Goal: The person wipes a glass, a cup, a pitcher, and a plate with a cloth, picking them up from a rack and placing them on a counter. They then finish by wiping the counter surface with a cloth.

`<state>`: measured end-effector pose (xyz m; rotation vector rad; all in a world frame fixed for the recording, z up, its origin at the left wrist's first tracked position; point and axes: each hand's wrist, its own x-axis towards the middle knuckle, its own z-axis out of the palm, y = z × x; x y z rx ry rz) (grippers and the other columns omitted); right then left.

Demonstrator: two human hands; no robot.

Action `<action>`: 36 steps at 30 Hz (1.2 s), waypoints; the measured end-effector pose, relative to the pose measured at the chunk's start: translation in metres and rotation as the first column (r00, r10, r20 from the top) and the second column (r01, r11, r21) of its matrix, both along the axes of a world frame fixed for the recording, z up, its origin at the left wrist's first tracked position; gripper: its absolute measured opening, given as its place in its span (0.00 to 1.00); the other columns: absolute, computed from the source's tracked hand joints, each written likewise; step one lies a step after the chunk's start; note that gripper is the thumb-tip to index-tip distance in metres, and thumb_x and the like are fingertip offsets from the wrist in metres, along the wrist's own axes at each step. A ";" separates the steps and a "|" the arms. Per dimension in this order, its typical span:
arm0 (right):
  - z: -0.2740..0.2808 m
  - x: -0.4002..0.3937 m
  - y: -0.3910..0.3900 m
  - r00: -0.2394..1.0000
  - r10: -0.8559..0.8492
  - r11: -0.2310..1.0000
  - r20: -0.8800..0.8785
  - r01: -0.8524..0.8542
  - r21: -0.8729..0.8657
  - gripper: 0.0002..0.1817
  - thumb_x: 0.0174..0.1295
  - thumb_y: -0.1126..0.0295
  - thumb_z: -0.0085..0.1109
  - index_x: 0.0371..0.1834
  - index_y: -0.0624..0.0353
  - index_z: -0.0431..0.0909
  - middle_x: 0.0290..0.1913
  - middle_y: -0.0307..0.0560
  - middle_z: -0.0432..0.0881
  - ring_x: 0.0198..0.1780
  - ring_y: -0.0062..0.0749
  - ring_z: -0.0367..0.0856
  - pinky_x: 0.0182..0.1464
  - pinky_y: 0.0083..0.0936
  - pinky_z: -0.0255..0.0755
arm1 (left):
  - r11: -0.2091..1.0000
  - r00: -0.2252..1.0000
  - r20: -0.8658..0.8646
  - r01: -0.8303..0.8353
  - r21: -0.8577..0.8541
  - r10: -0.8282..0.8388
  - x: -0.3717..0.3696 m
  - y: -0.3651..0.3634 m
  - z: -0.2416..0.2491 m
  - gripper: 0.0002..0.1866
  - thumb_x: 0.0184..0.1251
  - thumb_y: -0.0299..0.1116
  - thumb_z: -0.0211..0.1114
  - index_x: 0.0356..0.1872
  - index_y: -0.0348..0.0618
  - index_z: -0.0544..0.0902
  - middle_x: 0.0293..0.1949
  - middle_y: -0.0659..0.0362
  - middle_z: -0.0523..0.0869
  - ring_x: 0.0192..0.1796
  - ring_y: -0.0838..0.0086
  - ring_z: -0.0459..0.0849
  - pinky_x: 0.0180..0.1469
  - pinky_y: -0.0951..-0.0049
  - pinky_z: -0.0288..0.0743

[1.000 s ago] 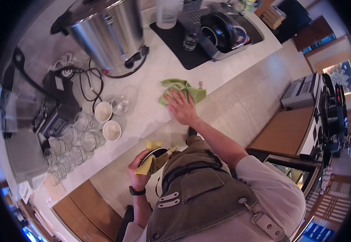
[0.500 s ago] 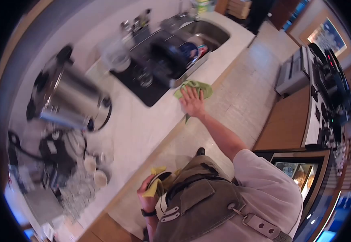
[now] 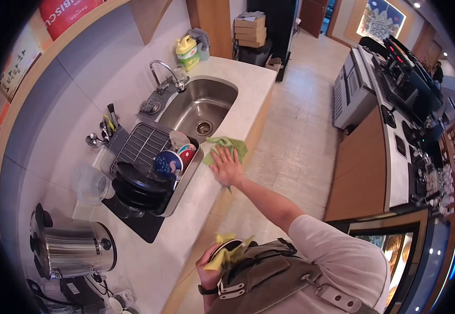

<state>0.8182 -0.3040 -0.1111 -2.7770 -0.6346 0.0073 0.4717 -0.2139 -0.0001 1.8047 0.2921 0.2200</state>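
My right hand (image 3: pixel 226 166) lies flat with fingers spread on a green cloth (image 3: pixel 232 145), at the counter's front edge beside the sink and dish rack. Part of the cloth hangs over that edge. Close to my apron, my left hand (image 3: pixel 210 266) is closed around a yellow cloth (image 3: pixel 227 256). A dark, rounded thing with a pale rim shows within its folds; its kind I cannot tell. The dish rack (image 3: pixel 142 137) holds black pans (image 3: pixel 141 186), a blue patterned dish (image 3: pixel 168 163) and a red dish (image 3: pixel 186 154).
Beyond the rack is a steel sink (image 3: pixel 222 99) with a faucet (image 3: pixel 159 76). A yellow jug (image 3: pixel 187 52) stands at the far corner. Nearer are a black mat (image 3: pixel 146 226), a plastic pitcher (image 3: pixel 94 184) and a large steel urn (image 3: pixel 75 248). Opposite runs another counter (image 3: pixel 363 167).
My view has swung toward the sink, so the scene appears shifted. My right hand stays flat on the green cloth along the counter edge; my left still grips the yellow cloth.
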 end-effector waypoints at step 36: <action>-0.003 0.661 -0.067 0.999 0.050 0.983 -0.004 -0.050 -0.178 0.36 0.76 0.37 0.23 0.85 0.32 0.47 0.87 0.39 0.39 0.86 0.47 0.32 0.80 0.62 0.21 | 0.920 0.913 -0.128 -0.392 -0.004 0.388 0.523 -0.117 0.051 0.19 0.65 0.28 0.70 0.56 0.33 0.85 0.49 0.49 0.91 0.49 0.73 0.89 0.54 0.73 0.81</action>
